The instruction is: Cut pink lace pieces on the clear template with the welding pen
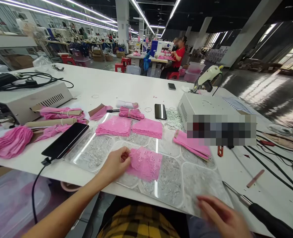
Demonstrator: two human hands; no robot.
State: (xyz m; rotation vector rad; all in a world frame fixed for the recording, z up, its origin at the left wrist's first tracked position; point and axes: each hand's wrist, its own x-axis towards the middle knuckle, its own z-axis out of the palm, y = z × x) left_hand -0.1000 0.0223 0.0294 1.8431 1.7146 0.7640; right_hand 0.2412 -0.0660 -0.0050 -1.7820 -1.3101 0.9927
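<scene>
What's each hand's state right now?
Left hand: closed, pinching the pink lace piece.
Right hand: open, blurred, holding nothing, at the clear sheet edge.

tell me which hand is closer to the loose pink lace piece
Left. The left hand pinches the pink lace piece at its left edge; the right hand is apart from it, down to the right.

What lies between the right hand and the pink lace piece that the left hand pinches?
In the head view, only the clear patterned sheet lies between the right hand and the pink lace piece; nothing else rests on that stretch.
</scene>
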